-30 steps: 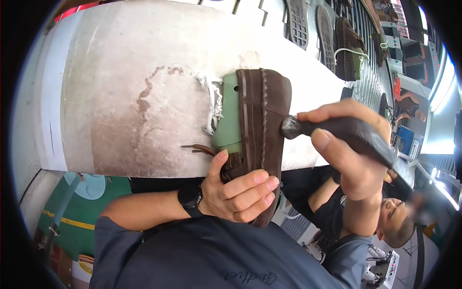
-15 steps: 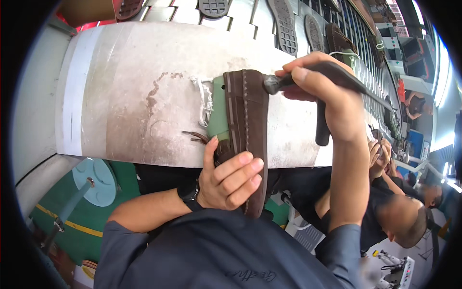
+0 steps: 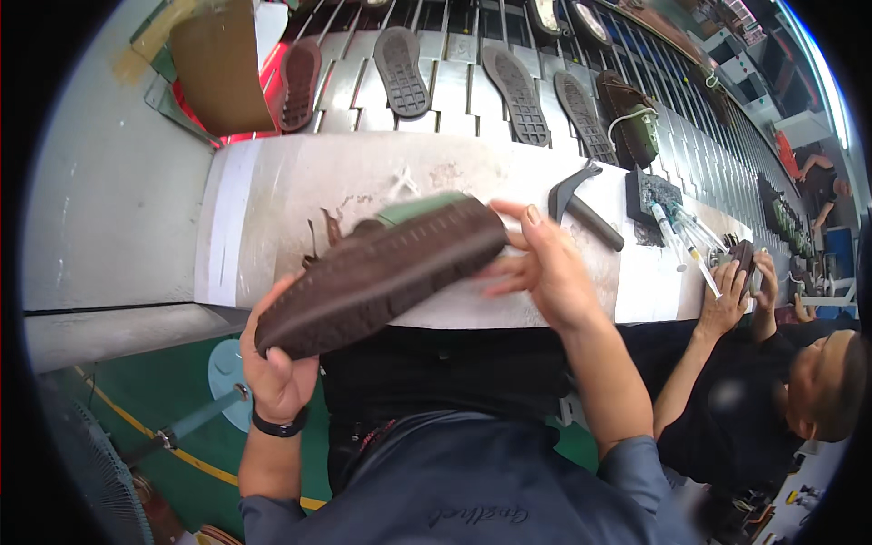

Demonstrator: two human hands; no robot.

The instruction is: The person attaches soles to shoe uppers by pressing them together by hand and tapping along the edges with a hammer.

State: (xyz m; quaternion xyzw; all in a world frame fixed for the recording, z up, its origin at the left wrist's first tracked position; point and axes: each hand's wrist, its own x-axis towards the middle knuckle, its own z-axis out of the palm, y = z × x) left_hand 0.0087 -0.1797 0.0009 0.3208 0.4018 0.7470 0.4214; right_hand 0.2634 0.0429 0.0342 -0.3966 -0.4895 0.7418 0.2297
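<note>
A dark brown shoe (image 3: 391, 272) with a stitched upper, laces and a green inner part is held tilted above the work surface, sole side toward me. My left hand (image 3: 277, 368) is closed around its toe end, thumb against the sole edge. At the heel end is my right hand (image 3: 549, 268), fingers apart and stretched; they are blurred, so I cannot tell how firmly they touch. Beyond that hand a hammer (image 3: 592, 222) with a curved dark head lies on the pale worktop (image 3: 263, 209).
Several loose soles (image 3: 401, 73) lie on the slatted metal conveyor (image 3: 454, 54) behind the worktop. Another brown shoe (image 3: 629, 118) sits there. A black block (image 3: 649, 204) and several syringes (image 3: 686, 236) lie to the right, near a co-worker's hands (image 3: 727, 300). A cardboard box (image 3: 222, 68) stands back left.
My right hand has let go of the hammer, which now lies on the worktop. The shoe has swung from upright to slanted, and my left hand has moved left to its toe.
</note>
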